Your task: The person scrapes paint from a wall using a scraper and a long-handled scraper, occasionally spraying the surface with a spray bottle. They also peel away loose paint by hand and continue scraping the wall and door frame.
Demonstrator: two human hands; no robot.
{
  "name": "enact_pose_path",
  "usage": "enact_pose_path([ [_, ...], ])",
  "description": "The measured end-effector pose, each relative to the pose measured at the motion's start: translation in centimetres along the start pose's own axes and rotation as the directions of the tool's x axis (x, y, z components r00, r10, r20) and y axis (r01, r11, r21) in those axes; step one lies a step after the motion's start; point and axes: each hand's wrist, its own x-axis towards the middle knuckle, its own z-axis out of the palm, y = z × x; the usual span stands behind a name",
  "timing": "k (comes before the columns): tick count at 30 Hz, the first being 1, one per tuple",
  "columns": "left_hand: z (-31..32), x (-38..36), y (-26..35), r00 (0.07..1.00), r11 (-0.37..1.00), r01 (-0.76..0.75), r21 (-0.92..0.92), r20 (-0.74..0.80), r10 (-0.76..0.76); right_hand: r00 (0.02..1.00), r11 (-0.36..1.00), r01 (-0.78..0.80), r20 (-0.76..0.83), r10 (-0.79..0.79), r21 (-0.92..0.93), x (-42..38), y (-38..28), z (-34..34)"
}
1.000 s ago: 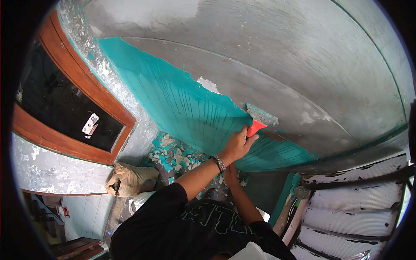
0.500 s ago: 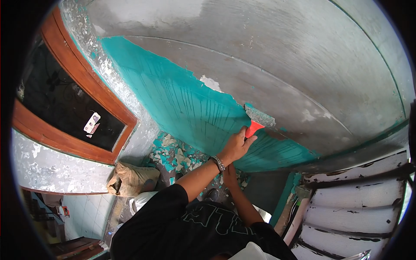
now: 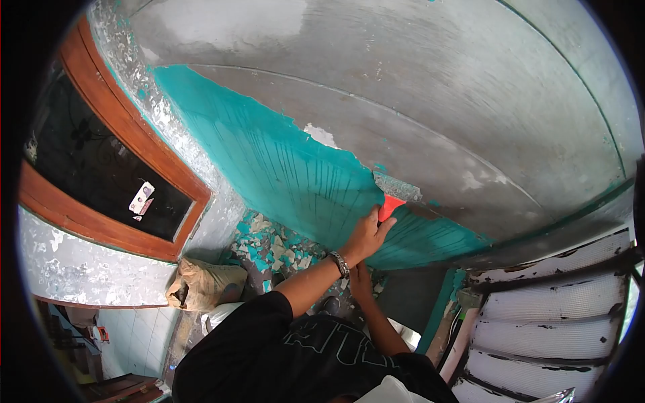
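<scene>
From here I can see the left hand (image 3: 366,235) closed round the red handle (image 3: 390,207) of a scraper (image 3: 398,188), its speckled wide blade up at the wall (image 3: 289,174), right where the teal paint meets bare grey; a chunky bracelet (image 3: 340,264) circles that wrist. The right hand (image 3: 360,279) is lower, just behind the left wrist, and I can't tell how far open it is or whether it holds anything. Paint flakes (image 3: 269,248) litter the floor, near a crumpled brown sack (image 3: 207,285) below the wooden frame (image 3: 191,201)
</scene>
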Motion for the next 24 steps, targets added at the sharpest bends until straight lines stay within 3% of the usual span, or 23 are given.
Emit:
enact_pose_path([
  [1, 0.0, -0.4, 0.0, 0.999, 0.999, 0.050, -0.001, 0.015, -0.050, 0.992, 0.993, -0.119, 0.048, 0.118, 0.019, -0.6, -0.1, 0.0],
  [2, -0.1, -0.8, -0.2, 0.998, 0.998, 0.064, -0.002, 0.025, -0.064, 0.990, 0.991, -0.135, 0.044, 0.134, 0.022, -1.2, -0.1, 0.1],
  [4, -0.9, 0.1, 0.5, 0.993, 0.995, 0.084, -0.047, 0.093, -0.079, 0.992, 0.995, -0.095, 0.082, 0.093, 0.015, -0.1, -1.8, -0.1],
  [11, -0.4, 1.0, 0.3, 1.000, 0.998, -0.011, -0.064, 0.018, 0.012, 0.999, 0.997, -0.054, 0.010, 0.054, 0.060, 1.1, -2.7, 0.2],
  [13, -1.1, 2.4, 2.0, 0.997, 0.995, -0.073, -0.065, 0.001, 0.073, 0.992, 0.994, 0.112, -0.063, -0.113, -0.016, 2.7, -3.1, -0.2],
  [14, -1.5, 2.3, 3.1, 0.998, 0.996, -0.058, -0.069, 0.005, 0.058, 0.993, 0.995, 0.097, -0.061, -0.097, -0.017, 2.5, -3.7, -0.7],
  [16, -2.5, 3.9, 5.2, 1.000, 0.998, -0.022, -0.064, 0.018, 0.023, 0.994, 0.995, -0.080, 0.076, 0.083, -0.051, 4.2, -6.4, -2.1],
  [19, -0.6, 1.7, 2.3, 0.994, 0.989, -0.111, -0.096, -0.031, 0.108, 0.993, 0.995, -0.101, 0.070, 0.099, 0.022, 1.2, -3.5, -1.6],
  [20, -0.2, 0.4, 1.5, 0.999, 0.999, -0.030, -0.020, 0.029, 0.031, 0.994, 0.994, -0.108, 0.020, 0.108, 0.018, -0.5, -1.5, -1.0],
  [24, 0.5, -0.8, 0.8, 0.999, 0.999, 0.021, -0.027, 0.031, -0.020, 0.983, 0.981, -0.183, 0.022, 0.182, 0.064, -2.0, -1.9, -0.8],
])
